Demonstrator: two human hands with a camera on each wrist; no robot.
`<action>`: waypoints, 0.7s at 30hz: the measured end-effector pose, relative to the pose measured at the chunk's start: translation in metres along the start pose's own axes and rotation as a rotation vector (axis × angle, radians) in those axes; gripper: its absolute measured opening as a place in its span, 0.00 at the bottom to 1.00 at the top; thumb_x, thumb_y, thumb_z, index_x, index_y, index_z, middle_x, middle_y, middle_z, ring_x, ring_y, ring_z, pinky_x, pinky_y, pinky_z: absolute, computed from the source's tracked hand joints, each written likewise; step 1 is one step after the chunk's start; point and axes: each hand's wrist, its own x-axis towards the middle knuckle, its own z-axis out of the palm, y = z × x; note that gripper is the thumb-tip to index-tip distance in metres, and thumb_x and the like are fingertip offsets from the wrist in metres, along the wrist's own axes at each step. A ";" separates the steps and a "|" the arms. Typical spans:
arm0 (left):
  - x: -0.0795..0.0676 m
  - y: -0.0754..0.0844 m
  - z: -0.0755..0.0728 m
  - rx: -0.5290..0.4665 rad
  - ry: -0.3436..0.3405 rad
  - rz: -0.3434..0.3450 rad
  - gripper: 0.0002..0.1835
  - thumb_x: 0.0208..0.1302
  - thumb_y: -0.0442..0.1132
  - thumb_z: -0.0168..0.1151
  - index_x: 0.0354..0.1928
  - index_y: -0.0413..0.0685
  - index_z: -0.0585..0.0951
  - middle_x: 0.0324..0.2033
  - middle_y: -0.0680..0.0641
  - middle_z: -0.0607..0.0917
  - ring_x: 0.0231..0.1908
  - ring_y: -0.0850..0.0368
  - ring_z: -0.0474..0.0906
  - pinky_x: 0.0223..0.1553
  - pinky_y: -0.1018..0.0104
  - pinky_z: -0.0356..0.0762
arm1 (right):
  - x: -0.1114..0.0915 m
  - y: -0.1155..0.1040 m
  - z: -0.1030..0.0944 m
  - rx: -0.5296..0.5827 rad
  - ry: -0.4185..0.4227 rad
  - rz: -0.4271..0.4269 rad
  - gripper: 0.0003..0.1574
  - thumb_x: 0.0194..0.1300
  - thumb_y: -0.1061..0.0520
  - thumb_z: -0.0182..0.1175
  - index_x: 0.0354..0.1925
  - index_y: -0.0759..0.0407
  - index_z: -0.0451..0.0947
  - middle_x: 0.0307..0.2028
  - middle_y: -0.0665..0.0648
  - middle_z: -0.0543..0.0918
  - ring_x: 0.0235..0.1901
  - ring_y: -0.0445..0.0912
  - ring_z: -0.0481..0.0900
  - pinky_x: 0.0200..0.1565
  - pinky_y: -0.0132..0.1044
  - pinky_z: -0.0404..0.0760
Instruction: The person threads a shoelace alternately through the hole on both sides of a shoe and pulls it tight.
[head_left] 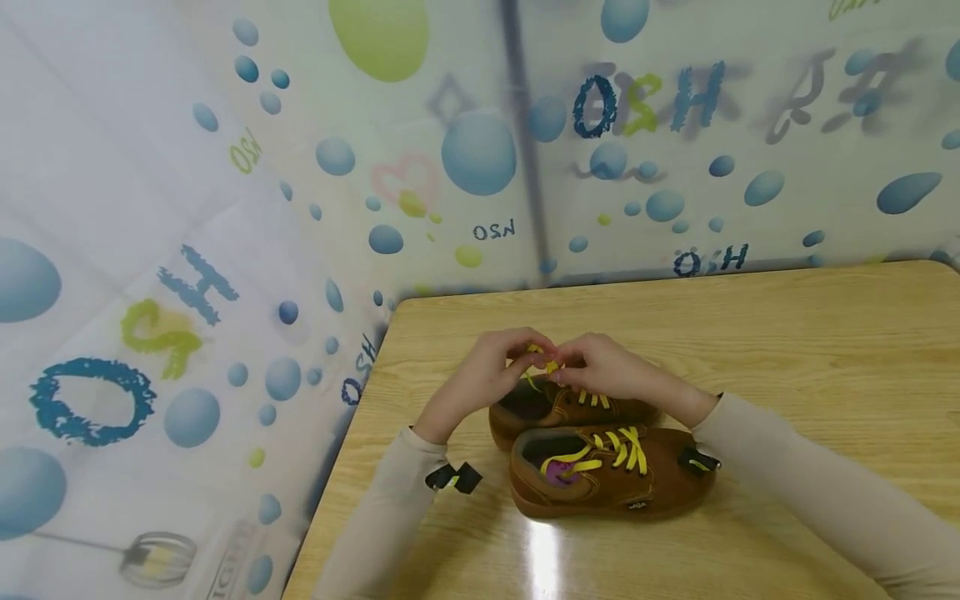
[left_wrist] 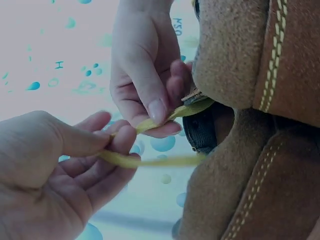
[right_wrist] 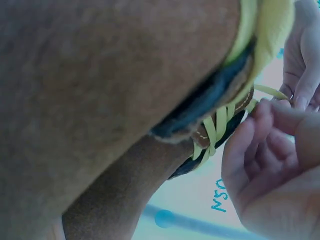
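Note:
Two brown shoes with yellow laces lie side by side on the table, toes to the right. Over the heel opening of the farther shoe, my left hand and right hand meet, fingertips close together. Yellow lace runs from that shoe to both hands. In the left wrist view, my left hand pinches lace between thumb and fingers. The right thumb and fingers pinch another stretch beside the eyelets. The nearer shoe stands untouched, its loose lace ends lying over the opening.
The wooden table extends to the right and behind the shoes. Behind it hangs a white curtain with blue and green drops. A purple patch shows inside the nearer shoe. Black straps sit at the sleeve cuffs.

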 end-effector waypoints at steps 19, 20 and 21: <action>0.024 0.011 0.008 0.073 0.201 -0.008 0.16 0.73 0.30 0.52 0.57 0.49 0.80 0.43 0.44 0.88 0.35 0.53 0.88 0.32 0.75 0.80 | -0.010 -0.015 -0.004 0.135 0.283 0.030 0.20 0.71 0.54 0.60 0.54 0.61 0.68 0.42 0.62 0.82 0.18 0.47 0.74 0.24 0.37 0.75; 0.025 0.013 0.007 0.091 0.211 -0.001 0.17 0.74 0.30 0.52 0.58 0.49 0.80 0.42 0.44 0.89 0.34 0.55 0.88 0.31 0.76 0.79 | -0.009 -0.015 -0.006 0.208 0.250 0.047 0.22 0.72 0.53 0.59 0.57 0.62 0.66 0.43 0.64 0.82 0.18 0.47 0.74 0.24 0.39 0.76; 0.026 0.015 0.007 0.105 0.225 0.004 0.17 0.73 0.30 0.52 0.59 0.50 0.80 0.41 0.44 0.89 0.33 0.57 0.88 0.29 0.76 0.78 | -0.009 -0.015 -0.008 0.278 0.214 0.059 0.22 0.73 0.53 0.58 0.58 0.62 0.65 0.42 0.65 0.82 0.18 0.46 0.73 0.24 0.40 0.77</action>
